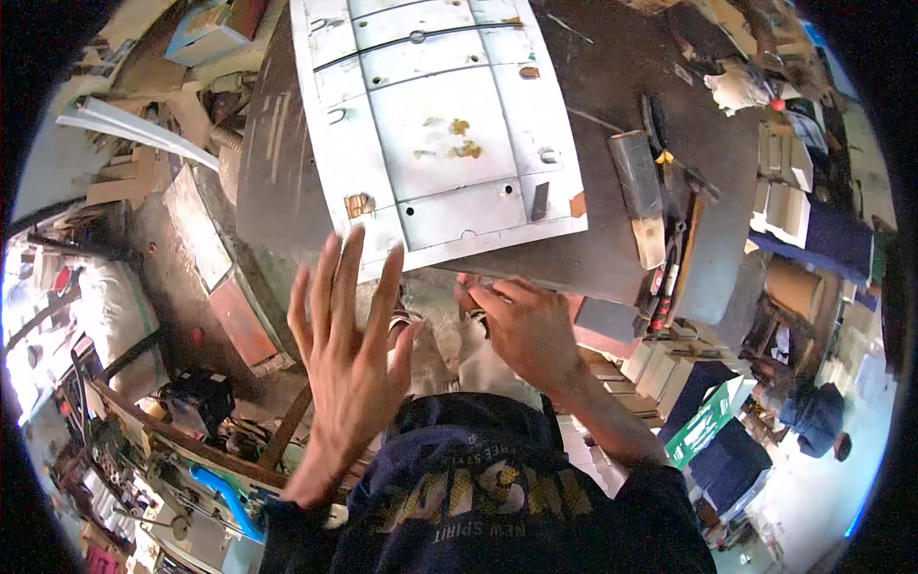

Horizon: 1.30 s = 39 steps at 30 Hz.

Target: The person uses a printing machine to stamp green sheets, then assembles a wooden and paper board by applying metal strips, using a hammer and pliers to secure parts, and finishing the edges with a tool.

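Observation:
A white panel (445, 115) lies on the dark tabletop. Thin dark lines cross it, small holes and brown patches mark it, and yellowish stains show near its middle. My left hand (349, 330) is raised just off the panel's near left corner, fingers spread and holding nothing visible. Below the panel's near edge, at the table's front, my right hand (526, 325) has its fingers curled together. Whatever its fingertips may pinch is hidden or too small to make out.
Right of the panel on the dark table (593, 263) lie a grey tube-like tool (635, 187) with a pale end and red-handled pliers (664, 297). White strips (143, 129) and a long box (229, 277) are at left. A person (813, 421) is far right.

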Motion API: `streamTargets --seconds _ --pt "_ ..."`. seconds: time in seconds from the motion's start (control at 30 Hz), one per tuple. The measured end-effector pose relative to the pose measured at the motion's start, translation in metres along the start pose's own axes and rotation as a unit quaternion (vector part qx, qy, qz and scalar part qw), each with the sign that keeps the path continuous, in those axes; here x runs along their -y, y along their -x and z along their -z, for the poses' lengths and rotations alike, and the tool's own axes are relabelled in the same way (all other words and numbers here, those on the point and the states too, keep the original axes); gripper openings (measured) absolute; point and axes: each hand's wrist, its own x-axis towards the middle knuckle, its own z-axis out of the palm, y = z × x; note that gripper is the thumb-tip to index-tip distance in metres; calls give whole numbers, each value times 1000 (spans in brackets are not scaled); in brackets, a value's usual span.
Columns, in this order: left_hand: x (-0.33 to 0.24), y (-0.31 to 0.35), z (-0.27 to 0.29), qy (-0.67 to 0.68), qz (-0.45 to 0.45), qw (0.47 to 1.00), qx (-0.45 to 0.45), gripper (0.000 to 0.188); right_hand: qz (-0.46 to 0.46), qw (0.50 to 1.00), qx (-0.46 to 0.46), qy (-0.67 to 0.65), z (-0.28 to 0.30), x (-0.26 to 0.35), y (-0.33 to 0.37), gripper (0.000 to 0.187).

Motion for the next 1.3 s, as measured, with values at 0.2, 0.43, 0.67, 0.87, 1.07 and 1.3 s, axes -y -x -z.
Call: streamTargets --seconds 0.2,0.43,0.67,0.87,1.07,1.3 --pt "57 -7 -34 21 -51 966 254 44 116 988 -1 107 10 -11 -9 47" --pt "69 5 -54 119 -22 971 205 41 108 990 -75 58 43 -59 -12 24" --pt "70 -4 -55 232 61 933 267 20 116 985 -86 97 42 -61 -15 22" --pt "73 -9 -75 218 64 932 281 12 114 980 -125 108 18 -78 -21 21" --pt "76 5 -101 194 23 979 58 21 120 967 -222 20 -1 -92 -34 21" --pt "73 6 -124 196 -5 980 -47 31 113 958 -264 -29 -10 -98 -42 23"
